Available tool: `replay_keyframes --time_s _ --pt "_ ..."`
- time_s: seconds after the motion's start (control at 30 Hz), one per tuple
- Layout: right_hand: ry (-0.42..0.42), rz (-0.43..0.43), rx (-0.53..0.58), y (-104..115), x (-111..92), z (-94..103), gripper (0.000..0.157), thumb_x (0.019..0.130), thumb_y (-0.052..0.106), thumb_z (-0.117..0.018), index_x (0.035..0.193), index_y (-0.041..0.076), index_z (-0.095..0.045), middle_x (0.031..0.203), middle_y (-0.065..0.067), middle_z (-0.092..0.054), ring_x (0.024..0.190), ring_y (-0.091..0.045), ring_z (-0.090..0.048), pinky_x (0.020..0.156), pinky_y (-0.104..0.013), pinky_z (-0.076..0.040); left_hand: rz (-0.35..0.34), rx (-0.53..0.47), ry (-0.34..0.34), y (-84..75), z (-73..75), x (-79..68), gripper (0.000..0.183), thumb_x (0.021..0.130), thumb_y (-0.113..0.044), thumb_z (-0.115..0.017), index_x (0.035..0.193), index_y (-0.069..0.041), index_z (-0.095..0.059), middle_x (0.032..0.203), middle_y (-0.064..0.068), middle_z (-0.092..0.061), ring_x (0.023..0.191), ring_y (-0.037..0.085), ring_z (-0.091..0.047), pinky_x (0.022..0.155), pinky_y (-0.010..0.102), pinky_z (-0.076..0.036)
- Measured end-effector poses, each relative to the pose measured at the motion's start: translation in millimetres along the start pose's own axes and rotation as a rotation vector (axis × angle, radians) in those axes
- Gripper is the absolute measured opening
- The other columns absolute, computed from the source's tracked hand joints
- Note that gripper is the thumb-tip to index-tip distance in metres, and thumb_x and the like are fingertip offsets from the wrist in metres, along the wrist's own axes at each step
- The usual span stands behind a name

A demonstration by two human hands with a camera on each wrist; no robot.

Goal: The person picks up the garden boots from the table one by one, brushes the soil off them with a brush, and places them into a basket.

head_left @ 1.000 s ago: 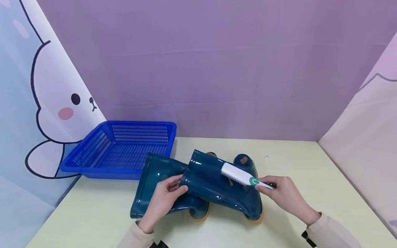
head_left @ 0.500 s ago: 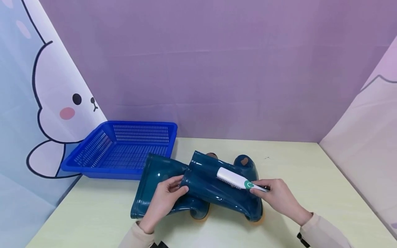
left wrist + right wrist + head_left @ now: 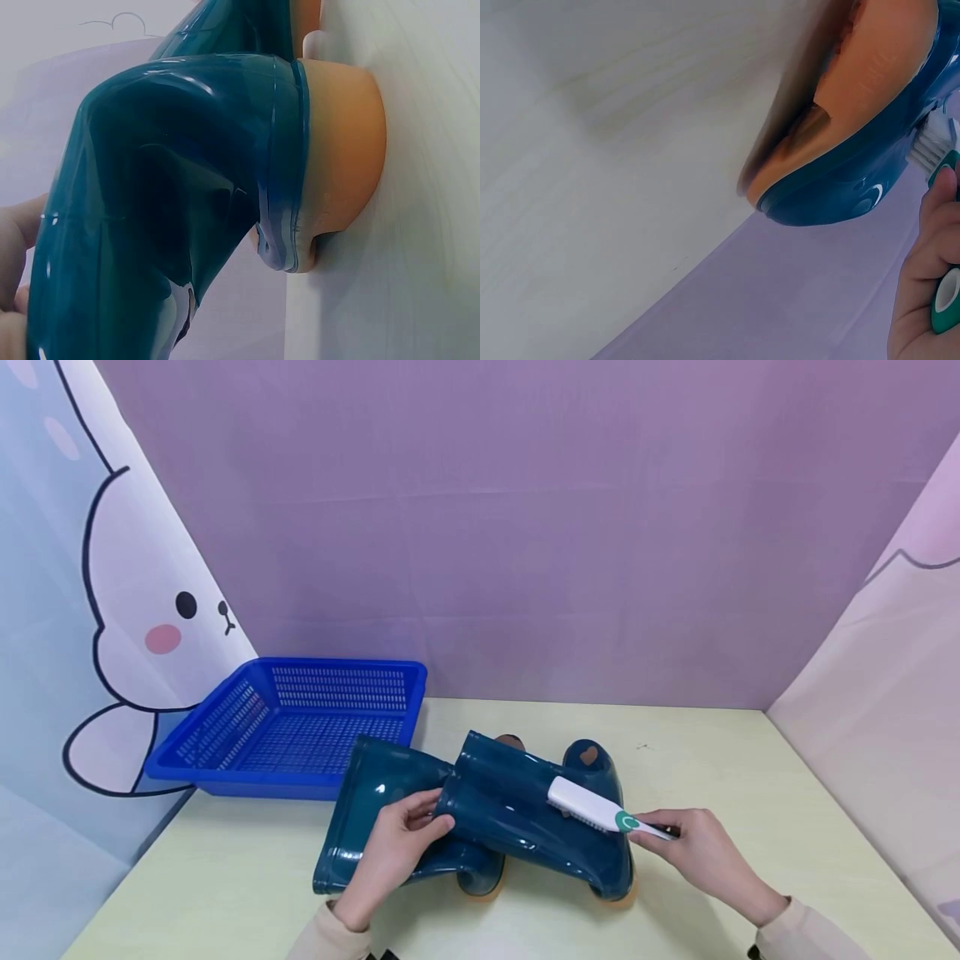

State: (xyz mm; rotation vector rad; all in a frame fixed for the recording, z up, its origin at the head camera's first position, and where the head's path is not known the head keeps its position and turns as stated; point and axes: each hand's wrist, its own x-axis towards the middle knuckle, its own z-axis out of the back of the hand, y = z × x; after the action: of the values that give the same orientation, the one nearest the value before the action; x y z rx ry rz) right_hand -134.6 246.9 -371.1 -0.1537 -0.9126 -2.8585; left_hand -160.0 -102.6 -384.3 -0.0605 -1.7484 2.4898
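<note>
Left hand [image 3: 396, 842]: thumb and fingers pinch the top rim of the upper boot [image 3: 498, 814], dark teal.
Right hand [image 3: 705, 853]: fingers clamped on the handle of the white brush [image 3: 583, 802].
Brush place: bristles against the upper boot's shaft, well in from the tabletop's [image 3: 765, 810] right edge.
Lower boot [image 3: 390, 781]: partly covered, shaft toward the left edge.
Blue basket [image 3: 262, 787]: far left corner.

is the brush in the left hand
No, the right hand holds the brush, while the left hand grips a boot near its opening.

A purple backdrop [image 3: 525, 543] rises behind a pale table [image 3: 705, 752], between printed side panels [image 3: 45, 635].
</note>
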Motion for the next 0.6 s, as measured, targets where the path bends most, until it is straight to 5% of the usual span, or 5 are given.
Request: replay_keyframes --time_s 0.6 --pt "-0.048 -0.001 -0.056 -3 -11 20.6 0.019 0.076 0.023 -0.072 0.091 0.011 -0.073 0.071 0.006 -0.064 0.049 0.0 -0.035 0.044 -0.018 -0.031 0.0 -0.01 -0.016 1.3 -0.5 -0.4 0.04 0.083 -0.024 -0.066 0.12 -0.008 -0.059 0.115 0.013 -0.062 0.1 0.025 -0.063 0.082 0.036 -0.052"
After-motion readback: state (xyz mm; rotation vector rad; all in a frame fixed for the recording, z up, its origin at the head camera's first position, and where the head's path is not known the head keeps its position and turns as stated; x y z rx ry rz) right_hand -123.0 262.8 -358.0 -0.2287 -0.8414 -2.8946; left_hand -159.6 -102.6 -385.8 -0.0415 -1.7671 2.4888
